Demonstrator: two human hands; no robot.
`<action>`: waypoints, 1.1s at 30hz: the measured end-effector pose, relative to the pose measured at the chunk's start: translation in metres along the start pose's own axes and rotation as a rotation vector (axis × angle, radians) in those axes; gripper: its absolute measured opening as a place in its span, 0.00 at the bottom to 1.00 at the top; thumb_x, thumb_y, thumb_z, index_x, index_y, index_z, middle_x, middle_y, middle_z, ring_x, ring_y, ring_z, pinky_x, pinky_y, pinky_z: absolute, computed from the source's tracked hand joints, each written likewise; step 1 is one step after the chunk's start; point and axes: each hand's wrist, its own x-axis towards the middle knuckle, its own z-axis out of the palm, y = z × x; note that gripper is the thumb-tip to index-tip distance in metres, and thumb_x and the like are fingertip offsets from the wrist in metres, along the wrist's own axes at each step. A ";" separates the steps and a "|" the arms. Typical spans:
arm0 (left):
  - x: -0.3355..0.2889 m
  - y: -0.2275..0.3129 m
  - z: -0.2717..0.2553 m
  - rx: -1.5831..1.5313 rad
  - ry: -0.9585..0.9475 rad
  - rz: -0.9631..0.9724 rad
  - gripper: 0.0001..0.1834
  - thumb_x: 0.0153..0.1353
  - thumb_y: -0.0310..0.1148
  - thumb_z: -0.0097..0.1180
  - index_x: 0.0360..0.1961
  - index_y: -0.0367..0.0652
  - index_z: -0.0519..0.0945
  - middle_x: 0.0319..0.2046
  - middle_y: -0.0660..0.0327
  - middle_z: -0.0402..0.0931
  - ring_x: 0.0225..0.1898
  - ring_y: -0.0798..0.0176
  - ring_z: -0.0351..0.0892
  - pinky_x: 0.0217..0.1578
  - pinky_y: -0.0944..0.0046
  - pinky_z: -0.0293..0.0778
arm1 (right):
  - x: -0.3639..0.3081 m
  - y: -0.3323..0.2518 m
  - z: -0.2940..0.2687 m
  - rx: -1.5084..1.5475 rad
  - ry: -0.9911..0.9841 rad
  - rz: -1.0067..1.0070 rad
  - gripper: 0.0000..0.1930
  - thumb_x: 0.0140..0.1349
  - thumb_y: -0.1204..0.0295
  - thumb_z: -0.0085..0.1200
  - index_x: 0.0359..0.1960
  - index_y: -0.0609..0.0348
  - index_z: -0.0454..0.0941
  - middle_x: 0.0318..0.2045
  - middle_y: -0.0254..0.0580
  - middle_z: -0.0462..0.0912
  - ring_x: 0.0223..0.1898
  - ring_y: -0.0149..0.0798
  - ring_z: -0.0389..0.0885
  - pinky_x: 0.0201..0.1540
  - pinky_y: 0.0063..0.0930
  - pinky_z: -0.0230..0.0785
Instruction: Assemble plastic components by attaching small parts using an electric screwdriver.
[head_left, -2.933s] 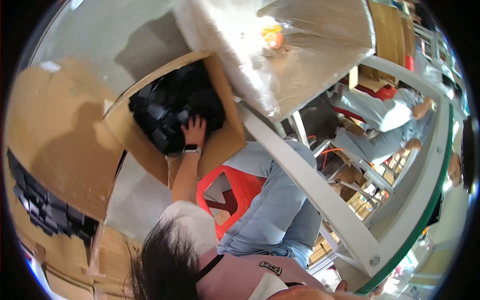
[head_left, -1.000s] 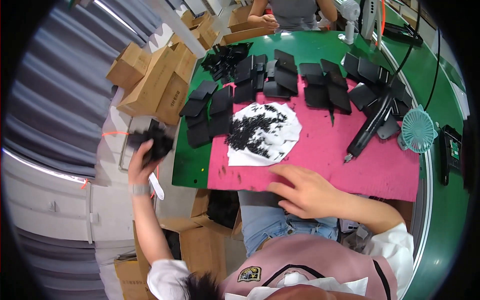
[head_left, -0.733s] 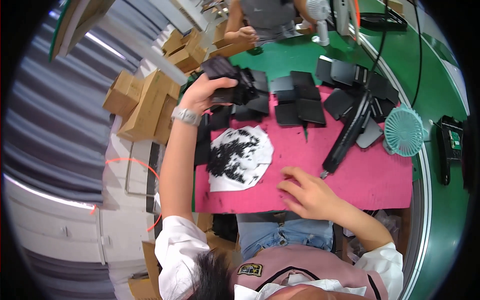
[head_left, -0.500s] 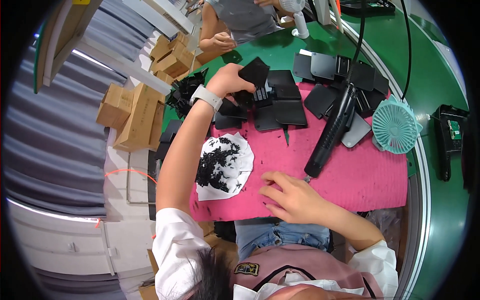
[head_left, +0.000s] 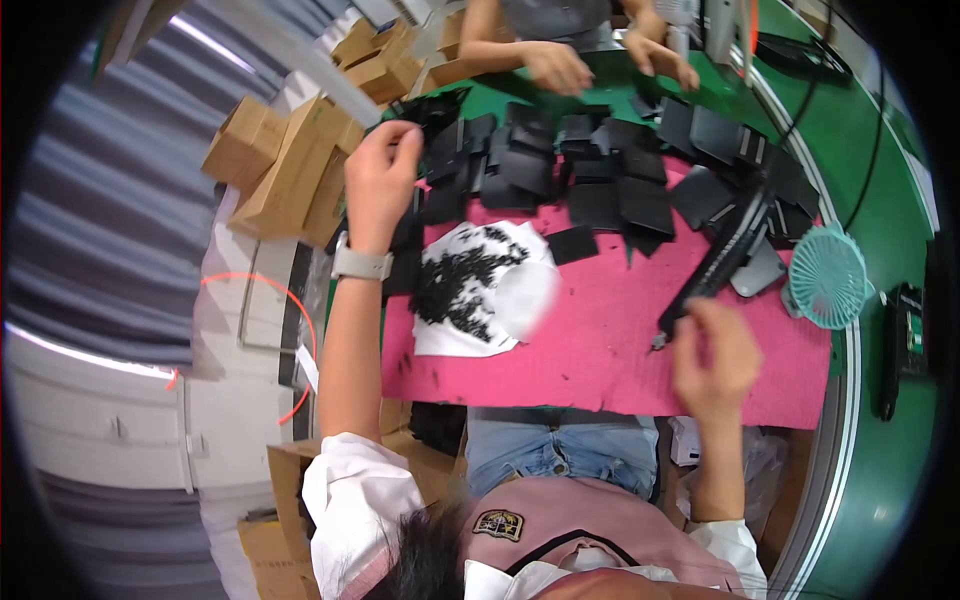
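My left hand (head_left: pixel 383 172) is raised beside the stacks of black parts, thumb and fingers curled together; whatever it may hold is hidden. A pale watch (head_left: pixel 362 264) is on that wrist. My right hand (head_left: pixel 715 355), smeared by motion, hovers over the pink mat (head_left: pixel 600 345) beside the tip of a black electric screwdriver (head_left: pixel 715 255). Small black screws (head_left: pixel 455 285) lie heaped on white paper (head_left: pixel 440 340) at the mat's left. A flat black piece (head_left: pixel 572 243) rests at the paper's upper right. Behind it, black plastic housings (head_left: pixel 520 165) stand in stacks.
A turquoise fan (head_left: pixel 828 275) stands at the mat's right edge. Further right, an opened black device (head_left: pixel 905 345) shows a green board. Across the green table are a co-worker's hands (head_left: pixel 560 68). Cardboard boxes (head_left: pixel 300 165) are at the left. The screwdriver's cable runs upward.
My left hand has drawn back leftward from the black parts, where it was gripping a dark piece. My right hand has moved right, toward the screwdriver. The co-worker's hands now reach over the table.
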 end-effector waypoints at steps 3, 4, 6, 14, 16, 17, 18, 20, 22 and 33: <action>-0.033 -0.072 -0.056 0.156 0.152 -0.126 0.11 0.59 0.35 0.53 0.34 0.37 0.79 0.28 0.51 0.79 0.31 0.55 0.81 0.34 0.61 0.73 | 0.018 0.006 -0.007 -0.234 0.030 0.267 0.17 0.53 0.72 0.60 0.44 0.62 0.74 0.25 0.42 0.78 0.23 0.43 0.77 0.27 0.33 0.69; -0.046 -0.090 -0.069 0.226 0.178 -0.226 0.12 0.60 0.35 0.52 0.34 0.37 0.79 0.28 0.49 0.79 0.32 0.52 0.80 0.34 0.59 0.73 | 0.025 0.005 -0.007 -0.304 -0.059 0.374 0.19 0.54 0.68 0.60 0.46 0.62 0.72 0.22 0.41 0.78 0.22 0.42 0.77 0.27 0.33 0.69; -0.074 -0.118 -0.081 0.255 0.159 -0.272 0.11 0.60 0.35 0.50 0.34 0.37 0.79 0.28 0.48 0.78 0.32 0.49 0.80 0.34 0.58 0.72 | 0.033 0.010 -0.004 -0.405 -0.189 0.521 0.24 0.58 0.60 0.57 0.51 0.61 0.68 0.16 0.39 0.76 0.19 0.42 0.77 0.25 0.35 0.67; -0.124 -0.078 -0.047 0.432 0.082 0.053 0.18 0.56 0.43 0.57 0.37 0.37 0.77 0.34 0.54 0.77 0.35 0.50 0.76 0.35 0.57 0.73 | 0.063 0.017 0.028 -0.631 -0.266 0.599 0.38 0.55 0.46 0.54 0.59 0.64 0.65 0.27 0.54 0.80 0.30 0.52 0.80 0.34 0.39 0.70; -0.119 -0.063 -0.034 0.571 -0.031 -0.005 0.26 0.52 0.49 0.60 0.42 0.37 0.74 0.36 0.54 0.76 0.39 0.49 0.76 0.36 0.55 0.73 | 0.068 0.018 0.033 -0.618 -0.245 0.636 0.40 0.53 0.44 0.55 0.59 0.63 0.65 0.41 0.66 0.78 0.45 0.62 0.76 0.45 0.45 0.69; -0.113 -0.063 -0.028 0.598 -0.107 -0.051 0.27 0.50 0.50 0.61 0.42 0.37 0.73 0.37 0.53 0.76 0.40 0.49 0.76 0.36 0.55 0.73 | 0.060 0.037 0.039 -0.633 -0.118 0.471 0.39 0.51 0.44 0.57 0.56 0.64 0.68 0.32 0.60 0.81 0.36 0.60 0.80 0.39 0.45 0.71; -0.109 -0.068 -0.024 0.603 -0.080 -0.038 0.28 0.48 0.50 0.62 0.40 0.38 0.72 0.34 0.51 0.75 0.37 0.48 0.76 0.33 0.55 0.73 | 0.063 0.040 0.041 -0.575 -0.112 0.475 0.39 0.50 0.45 0.58 0.54 0.66 0.69 0.29 0.57 0.81 0.33 0.55 0.81 0.37 0.42 0.71; -0.100 -0.077 -0.019 0.534 -0.087 -0.096 0.29 0.42 0.49 0.64 0.39 0.39 0.69 0.29 0.49 0.74 0.32 0.46 0.77 0.30 0.52 0.74 | 0.067 0.045 0.042 -0.446 -0.115 0.514 0.37 0.49 0.47 0.60 0.51 0.68 0.72 0.23 0.49 0.80 0.26 0.43 0.79 0.33 0.33 0.70; -0.095 -0.079 -0.026 0.424 -0.052 -0.115 0.26 0.41 0.43 0.66 0.38 0.40 0.72 0.31 0.50 0.76 0.33 0.46 0.78 0.32 0.51 0.74 | 0.070 0.044 0.047 -0.271 -0.098 0.573 0.34 0.48 0.52 0.63 0.49 0.70 0.74 0.15 0.34 0.73 0.19 0.24 0.68 0.25 0.22 0.63; -0.139 0.029 -0.002 -0.225 -0.270 0.514 0.23 0.36 0.35 0.65 0.38 0.41 0.77 0.47 0.50 0.75 0.43 0.49 0.78 0.38 0.56 0.73 | 0.087 -0.048 0.017 0.965 -0.153 0.475 0.37 0.50 0.57 0.52 0.57 0.72 0.57 0.22 0.47 0.71 0.21 0.36 0.71 0.26 0.27 0.68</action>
